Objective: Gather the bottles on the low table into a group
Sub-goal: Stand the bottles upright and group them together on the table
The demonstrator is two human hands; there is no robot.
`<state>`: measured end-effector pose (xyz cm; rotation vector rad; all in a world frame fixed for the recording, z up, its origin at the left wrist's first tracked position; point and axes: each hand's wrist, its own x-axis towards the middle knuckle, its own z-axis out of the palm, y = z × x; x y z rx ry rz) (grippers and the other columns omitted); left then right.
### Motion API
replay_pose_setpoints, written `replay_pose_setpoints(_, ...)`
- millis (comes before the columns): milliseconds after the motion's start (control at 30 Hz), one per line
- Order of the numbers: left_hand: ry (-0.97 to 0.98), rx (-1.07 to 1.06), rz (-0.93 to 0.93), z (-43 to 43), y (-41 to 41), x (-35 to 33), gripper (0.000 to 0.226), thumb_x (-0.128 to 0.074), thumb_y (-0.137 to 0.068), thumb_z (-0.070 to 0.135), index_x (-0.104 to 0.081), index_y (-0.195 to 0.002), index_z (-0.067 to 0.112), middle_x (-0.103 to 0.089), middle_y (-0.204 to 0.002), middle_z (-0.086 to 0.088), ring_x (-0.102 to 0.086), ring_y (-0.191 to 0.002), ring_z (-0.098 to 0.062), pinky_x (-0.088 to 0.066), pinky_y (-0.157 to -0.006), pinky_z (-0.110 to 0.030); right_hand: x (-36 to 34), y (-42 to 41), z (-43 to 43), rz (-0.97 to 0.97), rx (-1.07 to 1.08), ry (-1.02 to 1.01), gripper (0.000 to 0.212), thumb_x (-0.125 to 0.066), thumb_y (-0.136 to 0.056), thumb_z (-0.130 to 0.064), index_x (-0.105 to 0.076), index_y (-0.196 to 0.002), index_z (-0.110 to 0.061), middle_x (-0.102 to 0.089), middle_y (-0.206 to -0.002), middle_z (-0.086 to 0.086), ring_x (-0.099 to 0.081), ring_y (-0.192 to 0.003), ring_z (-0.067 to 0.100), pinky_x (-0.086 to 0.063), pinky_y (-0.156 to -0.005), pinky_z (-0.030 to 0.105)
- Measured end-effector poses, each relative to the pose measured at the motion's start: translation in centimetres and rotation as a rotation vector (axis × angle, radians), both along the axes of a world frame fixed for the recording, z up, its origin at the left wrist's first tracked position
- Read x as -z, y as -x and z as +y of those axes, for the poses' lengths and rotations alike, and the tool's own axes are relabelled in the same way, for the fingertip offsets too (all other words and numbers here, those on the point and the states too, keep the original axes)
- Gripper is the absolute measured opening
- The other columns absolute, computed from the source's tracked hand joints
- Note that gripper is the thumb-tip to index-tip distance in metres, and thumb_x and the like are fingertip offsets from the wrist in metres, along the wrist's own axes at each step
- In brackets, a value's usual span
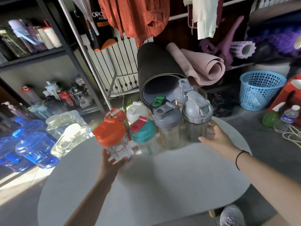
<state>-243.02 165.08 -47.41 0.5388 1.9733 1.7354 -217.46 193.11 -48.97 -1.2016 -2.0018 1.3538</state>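
**Closing the cluster from both flanks**

Head view: the left hand (112, 159) grips the orange-lidded shaker (112, 139); the right hand (215, 137), fingers spread, cups the grey-lidded shaker (197, 118). Bottles stand bunched at the low table (146, 185)'s far edge. Best to slide both inward slowly, low on the walls, beside the teal-lidded bottle (143, 136).

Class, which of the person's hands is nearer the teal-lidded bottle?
Left. The left hand grips the orange-lidded bottle right beside the teal-lidded bottle; the right hand is farther right, at a grey-lidded bottle.
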Motion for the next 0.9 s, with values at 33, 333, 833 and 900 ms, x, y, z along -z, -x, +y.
replay_pose_setpoints(33,0.004,0.002,0.012,0.0,0.1,0.1,0.061,-0.073,-0.077,-0.006,-0.044,-0.112,0.035,-0.056,-0.112,0.006,-0.060,-0.096,-0.018,-0.048,-0.067,-0.023,-0.2,0.5,0.0,0.014,-0.010,-0.009,0.086,-0.076,-0.079,-0.018,-0.025,-0.148,-0.030,-0.050,-0.135,-0.005,-0.059,-0.110,0.020,-0.044,-0.092,0.032)
replay_pose_setpoints(333,0.011,0.022,0.018,-0.1,0.9,0.5,0.063,-0.080,-0.073,0.005,-0.045,-0.108,0.044,-0.056,-0.115,0.011,-0.062,-0.099,-0.014,-0.051,-0.073,-0.027,0.6,1.3,0.0,0.112,-0.006,0.048,0.082,-0.076,-0.079,-0.016,-0.031,-0.145,-0.031,-0.052,-0.131,-0.003,-0.067,-0.093,0.016,-0.048,-0.090,0.032)
replay_pose_setpoints(833,0.015,0.041,0.040,-0.1,1.0,0.6,0.069,-0.080,-0.073,0.004,-0.043,-0.121,0.035,-0.058,-0.115,0.010,-0.061,-0.100,-0.011,-0.050,-0.070,-0.024,0.4,1.9,-1.0,0.105,0.041,0.004,0.084,-0.082,-0.071,-0.023,-0.033,-0.140,-0.027,-0.054,-0.124,-0.009,-0.062,-0.103,0.018,-0.047,-0.092,0.034)
replay_pose_setpoints(900,0.024,0.040,0.052,0.0,0.8,0.7,0.065,-0.078,-0.076,0.004,-0.043,-0.117,0.039,-0.058,-0.113,0.015,-0.060,-0.099,-0.008,-0.050,-0.071,-0.023,0.1,2.0,-1.2,0.113,0.069,-0.016,0.081,-0.081,-0.074,-0.021,-0.034,-0.140,-0.023,-0.055,-0.119,-0.007,-0.062,-0.098,0.018,-0.042,-0.087,0.028)
